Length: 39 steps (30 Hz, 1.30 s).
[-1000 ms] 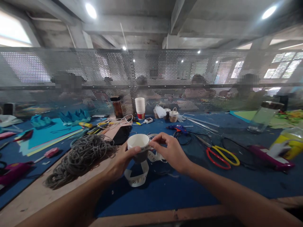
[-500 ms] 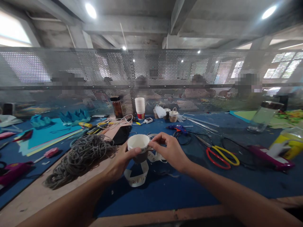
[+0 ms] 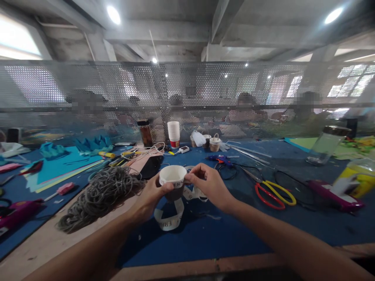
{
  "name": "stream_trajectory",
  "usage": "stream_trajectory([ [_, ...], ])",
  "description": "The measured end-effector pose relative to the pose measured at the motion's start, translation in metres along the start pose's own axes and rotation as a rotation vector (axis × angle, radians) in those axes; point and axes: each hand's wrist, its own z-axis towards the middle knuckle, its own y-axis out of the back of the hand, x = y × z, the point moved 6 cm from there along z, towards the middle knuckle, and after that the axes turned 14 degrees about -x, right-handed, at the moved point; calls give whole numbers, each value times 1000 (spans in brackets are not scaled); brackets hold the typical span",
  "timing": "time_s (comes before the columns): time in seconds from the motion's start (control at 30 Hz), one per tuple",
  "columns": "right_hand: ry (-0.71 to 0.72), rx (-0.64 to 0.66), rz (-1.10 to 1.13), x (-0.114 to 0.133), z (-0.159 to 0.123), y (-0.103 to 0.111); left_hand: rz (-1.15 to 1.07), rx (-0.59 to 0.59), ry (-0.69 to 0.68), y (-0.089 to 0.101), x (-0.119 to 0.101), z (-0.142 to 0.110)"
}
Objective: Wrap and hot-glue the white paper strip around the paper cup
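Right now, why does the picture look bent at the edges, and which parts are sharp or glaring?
Head view: wide lens bows the perforated metal screen; round ceiling lamps glare white; the white paper cup between left hand and right hand is sharp; the clear plastic jar smears near the edge.

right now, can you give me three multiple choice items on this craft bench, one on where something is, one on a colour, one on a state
1. Where do the scissors lie?
A. on the blue mat to the right of the right hand
B. on top of the grey cord pile
C. inside the paper cup

2. What colours are the scissor handles?
A. green and black
B. red and yellow
C. both white

3. How is the paper cup held?
A. lying flat on the mat, untouched
B. upside down under one palm
C. mouth up, between both hands

Answers: 1 A, they rest on the mat, apart from the hand. 2 B, one loop is red, the other yellow. 3 C, the left hand grips its side while the right pinches the printed ribbon at its rim.
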Motion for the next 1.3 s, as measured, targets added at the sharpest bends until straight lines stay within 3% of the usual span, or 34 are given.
stream_trajectory([
  [0.27, -11, 0, 10, 0, -1, -1, -13, -42, -34, 2, -2, 0],
  [0.53, -5, -21, 23, -3, -1, -1, 17, -2, -27, -5, -4, -4],
  [0.93, -12, -49, -2, 2, -3, 0, 104, -119, -63, -13, -4, -3],
  [1.3, 25, -50, -35, 7, -6, 1, 25, -31, -24, -18, -3, -7],
])
